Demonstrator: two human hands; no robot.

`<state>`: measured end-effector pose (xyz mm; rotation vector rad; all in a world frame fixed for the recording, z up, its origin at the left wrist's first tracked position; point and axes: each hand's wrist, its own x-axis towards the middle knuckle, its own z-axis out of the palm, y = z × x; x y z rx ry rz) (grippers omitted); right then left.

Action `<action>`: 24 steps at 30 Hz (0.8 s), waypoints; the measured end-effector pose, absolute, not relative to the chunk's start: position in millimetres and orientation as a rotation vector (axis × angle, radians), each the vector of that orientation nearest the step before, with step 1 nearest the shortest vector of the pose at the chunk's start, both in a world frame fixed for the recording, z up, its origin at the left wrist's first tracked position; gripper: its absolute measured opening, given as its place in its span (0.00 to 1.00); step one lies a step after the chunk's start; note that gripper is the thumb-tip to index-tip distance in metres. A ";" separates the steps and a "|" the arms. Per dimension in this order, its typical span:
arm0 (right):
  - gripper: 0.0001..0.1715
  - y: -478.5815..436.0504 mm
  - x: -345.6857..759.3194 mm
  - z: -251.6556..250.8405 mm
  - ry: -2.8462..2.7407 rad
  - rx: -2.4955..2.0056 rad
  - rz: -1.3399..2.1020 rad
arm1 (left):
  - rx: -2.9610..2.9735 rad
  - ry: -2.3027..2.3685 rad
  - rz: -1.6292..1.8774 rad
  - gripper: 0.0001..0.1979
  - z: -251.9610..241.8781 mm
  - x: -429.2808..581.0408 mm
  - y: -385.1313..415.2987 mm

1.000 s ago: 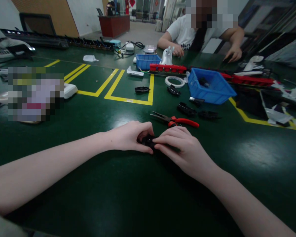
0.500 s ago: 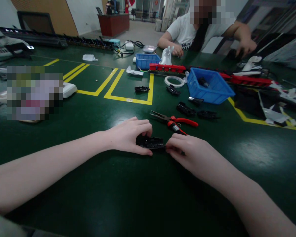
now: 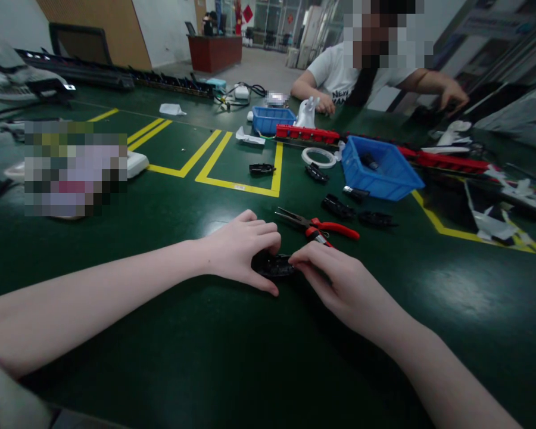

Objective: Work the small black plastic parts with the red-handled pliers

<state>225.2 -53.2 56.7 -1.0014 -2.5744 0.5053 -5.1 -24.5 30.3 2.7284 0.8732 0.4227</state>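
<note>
A small black plastic part lies on the green table between my two hands. My left hand curls over its left end, thumb below and fingers on top. My right hand grips its right end with pinched fingers. Red-handled pliers lie just beyond my right hand. Most of the part is hidden under my fingers.
Several loose black parts lie past the pliers. A blue bin, a smaller blue bin, a white ring and red strips stand further back. A person sits across the table. Yellow tape lines mark the surface.
My hands have closed in on the black part again after drawing slightly apart. The view has shifted a little to the left. The person opposite has moved one arm outward.
</note>
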 end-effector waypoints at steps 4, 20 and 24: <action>0.11 -47.6 231.8 55.0 -2.495 -1.018 0.310 | 2.793 0.876 0.452 0.32 31.7 -4.9 -25.6; 0.36 -6.8 263.3 18.3 -2.488 -1.508 -0.134 | 2.750 0.671 0.471 0.47 30.8 -7.2 -23.1; 0.30 -6.1 261.8 21.4 -2.467 -1.480 -0.174 | 2.733 0.624 0.341 0.45 29.8 -6.4 -20.0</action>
